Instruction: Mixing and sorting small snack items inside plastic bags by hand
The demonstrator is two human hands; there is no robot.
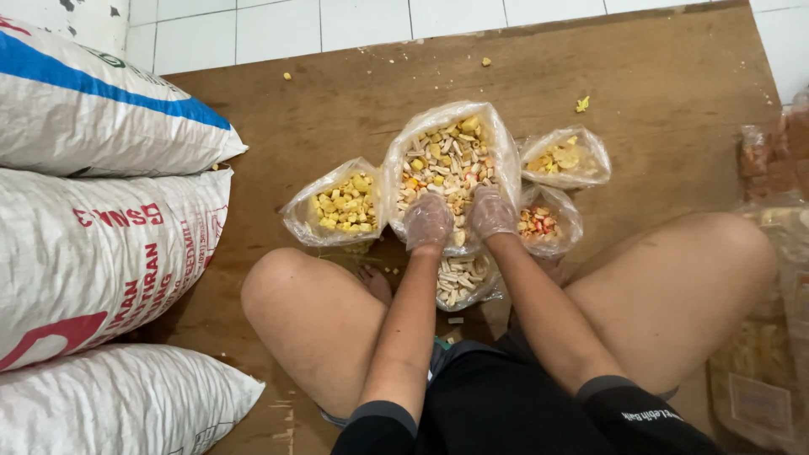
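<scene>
Both gloved hands (459,217) in mixed-snack bag (449,139)

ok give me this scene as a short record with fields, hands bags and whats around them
left hand: left hand, in a clear glove, inside the big mixed snack bag
right hand: right hand, gloved too, in the same bag
bags around: yellow snack bag on its left, two small bags on its right, a bag of pale sticks nearest the person
surface: brown board with scattered crumbs
beside: three white woven sacks stacked at the left
</scene>
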